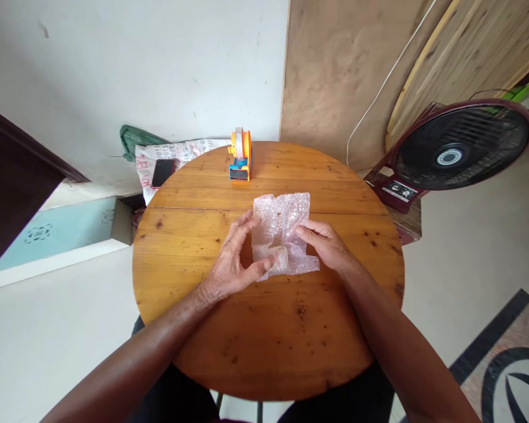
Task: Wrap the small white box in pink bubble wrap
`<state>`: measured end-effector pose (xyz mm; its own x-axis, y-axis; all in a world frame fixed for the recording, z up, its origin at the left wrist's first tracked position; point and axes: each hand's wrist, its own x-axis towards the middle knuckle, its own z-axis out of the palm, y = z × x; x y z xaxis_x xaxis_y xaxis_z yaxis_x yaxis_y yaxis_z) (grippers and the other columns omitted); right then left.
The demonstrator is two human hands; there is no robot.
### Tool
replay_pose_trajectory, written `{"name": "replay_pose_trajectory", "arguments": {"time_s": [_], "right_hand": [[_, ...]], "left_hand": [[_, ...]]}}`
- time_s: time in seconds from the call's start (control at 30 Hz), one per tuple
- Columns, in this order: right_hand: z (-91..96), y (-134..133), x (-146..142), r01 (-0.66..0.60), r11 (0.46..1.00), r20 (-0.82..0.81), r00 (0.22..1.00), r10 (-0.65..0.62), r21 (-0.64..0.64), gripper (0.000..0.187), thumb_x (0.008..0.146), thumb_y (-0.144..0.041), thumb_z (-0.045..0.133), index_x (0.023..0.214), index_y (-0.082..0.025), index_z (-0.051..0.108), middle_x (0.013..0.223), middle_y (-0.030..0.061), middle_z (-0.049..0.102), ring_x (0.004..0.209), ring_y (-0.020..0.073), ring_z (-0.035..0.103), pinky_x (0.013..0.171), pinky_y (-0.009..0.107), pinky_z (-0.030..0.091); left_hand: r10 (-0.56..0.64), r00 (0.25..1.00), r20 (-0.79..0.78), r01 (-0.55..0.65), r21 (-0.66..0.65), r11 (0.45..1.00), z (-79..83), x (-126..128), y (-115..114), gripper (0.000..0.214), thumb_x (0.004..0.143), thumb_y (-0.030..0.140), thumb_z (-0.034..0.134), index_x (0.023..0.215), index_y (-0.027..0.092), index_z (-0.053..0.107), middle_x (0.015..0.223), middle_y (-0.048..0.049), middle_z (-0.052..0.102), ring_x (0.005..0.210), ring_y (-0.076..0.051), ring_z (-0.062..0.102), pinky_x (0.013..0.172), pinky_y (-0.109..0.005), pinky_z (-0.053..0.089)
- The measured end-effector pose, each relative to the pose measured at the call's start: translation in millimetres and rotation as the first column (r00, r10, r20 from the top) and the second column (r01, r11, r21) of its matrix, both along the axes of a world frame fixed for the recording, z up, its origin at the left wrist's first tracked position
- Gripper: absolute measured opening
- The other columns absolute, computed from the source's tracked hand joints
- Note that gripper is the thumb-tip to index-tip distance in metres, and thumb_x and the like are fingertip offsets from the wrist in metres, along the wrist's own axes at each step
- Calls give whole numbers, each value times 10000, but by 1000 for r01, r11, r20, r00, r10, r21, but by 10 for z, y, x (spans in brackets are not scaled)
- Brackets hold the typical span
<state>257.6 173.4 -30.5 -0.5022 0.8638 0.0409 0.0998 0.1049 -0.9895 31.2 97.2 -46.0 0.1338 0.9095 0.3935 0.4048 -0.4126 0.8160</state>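
Table (268,329): round, glossy, knotty orange-brown wood, with one seam across it.
Fan (461,147): black round grille on a maroon frame, on the floor to the right of the table.
Bubble wrap (282,226): clear, crinkled, roughly square sheet at mid-table, lying between both hands.
Left hand (231,261): half curled, with thumb and fingers gripping the wrap's left side.
Right hand (326,244): fingers bent, fingertips pinching the wrap's right edge.
Tape dispenser (241,154): orange and blue plastic, upright at the far edge.
Wrapped block (277,258): small pale lump inside the sheet's lower fold, touching the left thumb.
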Motion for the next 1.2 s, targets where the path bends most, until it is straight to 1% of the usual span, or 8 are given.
{"name": "replay_pose_trajectory", "arguments": {"time_s": [0.2,0.37,0.5,0.67,0.83,0.93,1.07,1.2], "right_hand": [[-26,-9,18,0,999,16,1000,-1,44,312,903,-472,593,860,-193,724,833,14,685,788,174,605,749,279,454],[-68,6,23,110,991,-32,993,-113,-74,338,863,-519,619,802,-194,690,785,25,670,716,175,593,675,281,462],[-66,32,3,210,969,-44,975,-217,-130,368,820,-556,632,764,-192,649,764,34,659,701,184,594,658,285,463],[-70,144,91,328,942,136,932,-335,70,365,829,-511,576,650,-195,533,625,-12,535,607,145,478,592,256,372],[-52,231,208,269,892,419,808,-415,364,370,857,-446,478,584,-205,411,550,-28,415,565,130,390,552,262,271],[-45,241,213,199,875,489,764,-421,442,348,852,-425,450,585,-204,417,554,-22,435,558,131,401,561,266,269],[-69,250,182,202,854,499,738,-455,479,336,839,-435,437,592,-209,417,553,-17,446,561,139,414,563,268,268],[-86,256,167,225,841,495,722,-483,492,323,832,-443,445,606,-211,449,569,-10,479,578,147,441,577,267,288]], "left_hand": [[45,998,51,-43,-26,999,-18,27,30,611,796,343,713,1354,235,488,1531,-136,324,1421,-322,351,1115,-512,421],[184,981,61,-181,-56,982,-16,-45,76,100,802,252,631,860,175,658,1302,-119,543,1231,-258,552,1039,-424,482],[285,958,41,-281,-77,957,35,-102,111,89,754,238,596,697,170,610,1082,-90,645,1034,-215,634,941,-364,510],[448,888,103,-416,-233,879,17,-226,187,131,686,294,571,645,170,584,975,-65,686,862,-183,649,752,-281,523],[519,854,31,-485,-310,818,-8,-292,237,168,702,328,563,703,162,591,1028,-64,698,713,-132,612,648,-247,487],[518,855,16,-511,-137,849,34,-257,196,216,769,359,573,872,172,605,1106,-74,685,841,-167,632,707,-269,509],[254,961,-108,-234,169,957,70,-175,102,404,814,318,602,1190,178,568,1271,-106,614,1217,-246,551,1047,-410,453],[111,950,-292,-76,131,989,13,-156,69,608,824,281,601,1399,173,440,1377,-134,541,1324,-281,462,1135,-479,377]]}}
